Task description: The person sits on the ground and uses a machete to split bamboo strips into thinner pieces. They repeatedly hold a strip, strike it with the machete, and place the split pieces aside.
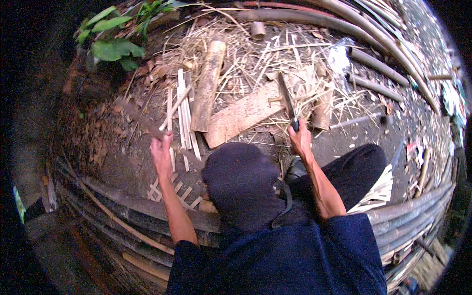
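My right hand [300, 139] grips the black handle of a long knife [286, 96]. Its dark, narrow blade points away from me, over the right end of a flat wooden board [246, 111]. Out to the left, my left hand [162, 149] is closed around a flat brown strip [139, 116], apparently wood or bamboo, smeared by motion. That strip slants from far left to near right, away from the knife. Just beyond the left hand lie several pale split strips [184, 115], beside a thick log-like piece [208, 87].
Shavings [246, 64] litter the ground. Bamboo poles [314, 22] lie at the far right, near a short cut section [258, 31]. More poles [147, 209] run across the near side. Pale slats [376, 189] lie at the right, past my bent leg [354, 169]. Green leaves [115, 49] grow far left.
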